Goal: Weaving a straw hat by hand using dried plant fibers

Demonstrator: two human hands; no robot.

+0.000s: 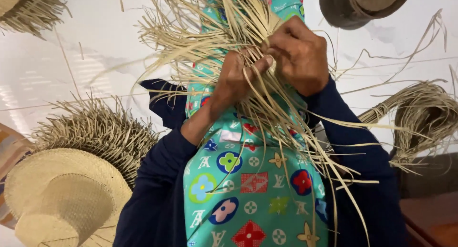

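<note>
Weaving going on here, both hands buried in a big bunch of pale straw strands (224,32) over the person's lap. Left hand (236,77) has its fingers curled shut around some strands, thumb pressing up toward the other hand. Right hand (298,53) is just beside it, nearly touching, fingers pinched tight on more strands. Can't quite tell how many strands each one has, it's a tangle in there. Loose ends fan out everywhere and trail down across the turquoise patterned fabric (248,180) on the lap, dark blue sleeves on both arms.

Off to the left on the white tiled floor (71,61) sits a finished straw hat (62,199), with a half-woven one (100,130) behind it, its edge all bristly. Coil of straw (422,115) lies far right, well apart from the hands, and a dark hat (362,6) sits at the top edge.
</note>
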